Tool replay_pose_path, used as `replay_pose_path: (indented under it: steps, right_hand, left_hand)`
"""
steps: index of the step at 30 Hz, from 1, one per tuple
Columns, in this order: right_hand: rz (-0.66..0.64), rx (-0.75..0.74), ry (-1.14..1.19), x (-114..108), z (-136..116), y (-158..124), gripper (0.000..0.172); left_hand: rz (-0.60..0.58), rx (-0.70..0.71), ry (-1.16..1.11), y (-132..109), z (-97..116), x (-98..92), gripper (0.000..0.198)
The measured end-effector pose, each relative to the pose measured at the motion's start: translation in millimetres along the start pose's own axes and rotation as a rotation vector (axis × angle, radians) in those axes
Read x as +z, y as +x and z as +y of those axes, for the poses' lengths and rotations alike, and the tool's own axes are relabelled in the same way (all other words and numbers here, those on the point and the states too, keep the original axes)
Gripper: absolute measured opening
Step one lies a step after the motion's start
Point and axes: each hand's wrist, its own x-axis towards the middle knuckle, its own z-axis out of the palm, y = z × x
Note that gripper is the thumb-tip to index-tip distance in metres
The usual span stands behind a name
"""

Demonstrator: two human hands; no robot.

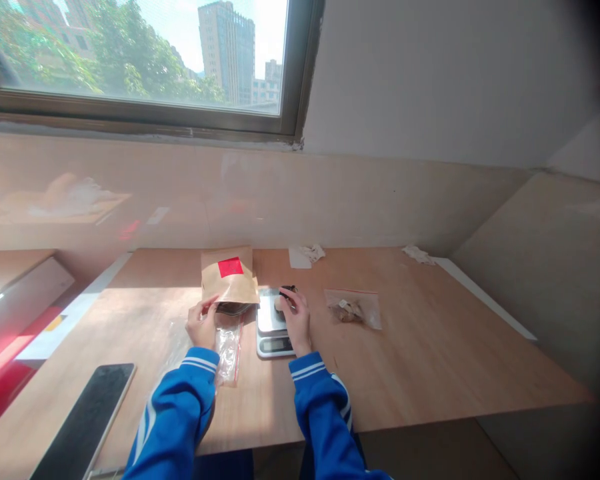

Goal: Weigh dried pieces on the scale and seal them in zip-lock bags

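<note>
Left hand (201,323) half-open on kraft bag (229,280); right hand (295,319) grips dark object (287,291) over scale (269,317); wooden desk (430,347) under window (130,57).

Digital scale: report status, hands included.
Right hand at small dark item above digital scale. Left hand at kraft paper bag. Clear plastic bag lying beside the scale.

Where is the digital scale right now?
In the head view, the digital scale sits mid-table under the right hand, between the kraft paper bag and a small resealable plastic bag.
</note>
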Motion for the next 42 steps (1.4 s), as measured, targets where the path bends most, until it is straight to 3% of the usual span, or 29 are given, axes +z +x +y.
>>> replay_pose_path:
  steps: [5, 9, 17, 24, 30, 37, 42]
  right_hand:
    - [-0.069, -0.043, -0.045, 0.5, 10.6, 15.2, 0.032]
    - [-0.050, -0.036, -0.063, -1.8, 14.9, 19.4, 0.039]
    - [-0.027, 0.007, -0.094, -9.9, 25.0, 21.9, 0.053]
    - [-0.042, -0.030, -0.165, -22.4, -2.2, 12.3, 0.051]
    - [-0.234, -0.023, -0.189, -35.4, -14.2, -20.3, 0.060]
    - [-0.445, -0.200, -0.514, -29.8, -8.3, -21.0, 0.019]
    - [-0.401, -0.273, -0.689, -20.2, -9.1, -13.0, 0.024]
  left_hand:
    - [0.066, -0.060, -0.013, 0.1, -8.0, -0.9, 0.025]
    - [0.136, -0.081, -0.031, 0.1, -10.0, -1.5, 0.024]
    - [0.130, -0.107, -0.053, -1.1, -11.2, -1.1, 0.025]
    - [0.116, -0.106, -0.018, -1.0, -10.7, -2.1, 0.024]
    - [0.125, -0.097, -0.013, -0.8, -10.5, -1.7, 0.024]
    - [0.119, -0.089, -0.012, -0.8, -8.9, -2.5, 0.023]
    - [0.121, -0.089, -0.004, -0.2, -8.3, -2.1, 0.022]
